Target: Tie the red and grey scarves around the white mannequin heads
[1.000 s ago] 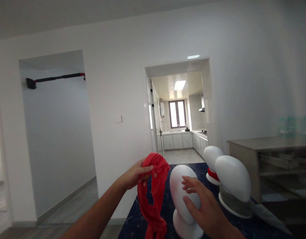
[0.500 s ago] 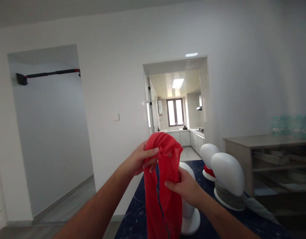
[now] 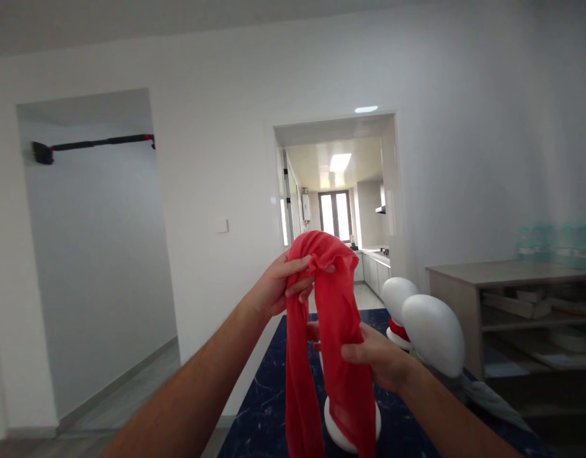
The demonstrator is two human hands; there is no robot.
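Note:
A long red scarf (image 3: 343,318) hangs in front of me, arching over at the top with two lengths falling below. My left hand (image 3: 280,283) pinches a gathered part near the top between thumb and fingers. Lower down, my right hand (image 3: 383,356) grips the right-hand length, thumb in front and fingers behind. Behind the cloth stands a white mannequin head, mostly hidden, with its round base (image 3: 334,427) showing below.
The dark blue marble-patterned table (image 3: 259,394) holds two more white mannequin heads on the right, a nearer one (image 3: 436,334) and a farther one (image 3: 398,296) with red cloth at its neck. A shelf unit (image 3: 452,318) with bottles (image 3: 555,242) stands beyond.
Both hands have shifted right with the scarf; its top sits higher. The right-hand length has moved away from the left one, and the mannequin head behind is now more covered.

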